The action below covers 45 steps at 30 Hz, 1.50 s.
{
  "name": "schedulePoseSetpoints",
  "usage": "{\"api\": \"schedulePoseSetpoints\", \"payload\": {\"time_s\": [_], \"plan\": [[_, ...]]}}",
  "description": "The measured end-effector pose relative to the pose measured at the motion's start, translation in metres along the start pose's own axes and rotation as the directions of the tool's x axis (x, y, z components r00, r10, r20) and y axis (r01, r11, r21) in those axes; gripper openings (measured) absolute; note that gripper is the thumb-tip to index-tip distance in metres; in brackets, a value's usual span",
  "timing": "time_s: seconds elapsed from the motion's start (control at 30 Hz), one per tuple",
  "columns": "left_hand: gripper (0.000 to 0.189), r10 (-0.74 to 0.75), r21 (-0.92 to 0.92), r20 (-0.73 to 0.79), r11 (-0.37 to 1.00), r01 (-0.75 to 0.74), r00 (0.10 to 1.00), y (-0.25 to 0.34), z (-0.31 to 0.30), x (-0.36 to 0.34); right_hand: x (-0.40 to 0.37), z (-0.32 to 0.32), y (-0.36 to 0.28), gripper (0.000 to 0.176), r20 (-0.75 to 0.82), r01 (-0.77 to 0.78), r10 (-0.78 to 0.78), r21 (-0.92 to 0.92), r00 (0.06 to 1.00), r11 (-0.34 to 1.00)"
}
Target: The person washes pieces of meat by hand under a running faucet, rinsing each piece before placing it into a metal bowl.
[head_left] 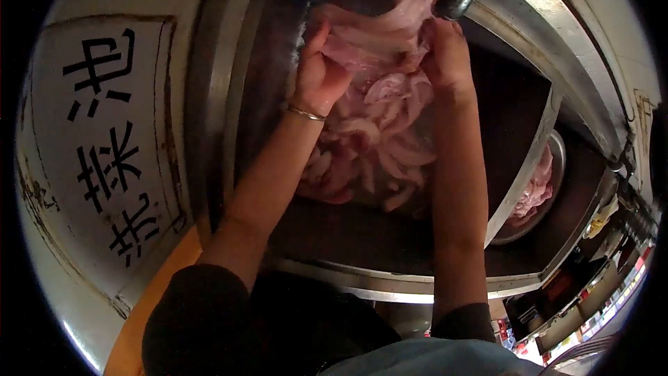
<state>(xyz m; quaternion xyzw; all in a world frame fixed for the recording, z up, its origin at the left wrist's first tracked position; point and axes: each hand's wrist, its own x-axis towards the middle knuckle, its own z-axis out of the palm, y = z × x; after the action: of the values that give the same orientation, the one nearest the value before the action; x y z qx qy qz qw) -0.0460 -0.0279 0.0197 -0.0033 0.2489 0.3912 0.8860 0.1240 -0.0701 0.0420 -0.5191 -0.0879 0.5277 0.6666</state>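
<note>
A large pale pink piece of raw meat (pixel 379 35) is stretched between my two hands, over the dark sink basin (pixel 278 223). My left hand (pixel 323 76), with a bracelet at the wrist, grips its left end. The right end is in my right hand (pixel 445 52), just below the tap (pixel 456 3); its fingers are partly hidden by the meat. Beneath and nearer to me, many loose strips of raw meat (pixel 376 132) lie in water in the basin.
Right of a divider (pixel 529 167), a round metal bowl (pixel 559 167) holds more raw meat (pixel 536 191) in a second basin. A metal rim (pixel 390 283) runs along the sink's near edge. On the left is a sign (pixel 111 132) with black characters.
</note>
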Motion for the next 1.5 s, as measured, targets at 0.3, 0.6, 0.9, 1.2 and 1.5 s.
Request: {"api": "schedulePoseSetpoints", "payload": {"time_s": [0.3,0.6,0.9,1.2,1.5], "plan": [[0.021,0.127,0.583,-0.318,0.808,0.088,0.940,-0.013,-0.034,0.002,-0.008,0.017,-0.006,0.022,0.052,-0.008,0.024,-0.286,0.998,0.958],[0.022,0.390,0.780,0.388,0.344,-0.523,0.835,-0.045,0.049,0.025,-0.015,0.012,-0.009,0.025,-0.026,0.127,-0.155,-0.457,0.988,0.881],[0.021,0.235,0.675,-0.045,0.724,-0.144,0.971,-0.061,0.080,0.048,-0.029,-0.019,0.006,0.028,-0.118,0.173,-0.174,-0.015,0.978,0.985],[0.019,-0.138,0.248,0.153,0.964,0.097,0.978,-0.013,0.048,0.064,-0.023,-0.045,0.045,0.031,0.082,0.079,-0.065,-0.187,0.995,0.979],[0.027,0.053,0.110,-0.068,0.993,-0.045,0.996,0.023,0.051,0.027,-0.013,0.024,-0.005,0.029,0.144,0.253,-0.240,-0.075,0.960,0.965]]}}
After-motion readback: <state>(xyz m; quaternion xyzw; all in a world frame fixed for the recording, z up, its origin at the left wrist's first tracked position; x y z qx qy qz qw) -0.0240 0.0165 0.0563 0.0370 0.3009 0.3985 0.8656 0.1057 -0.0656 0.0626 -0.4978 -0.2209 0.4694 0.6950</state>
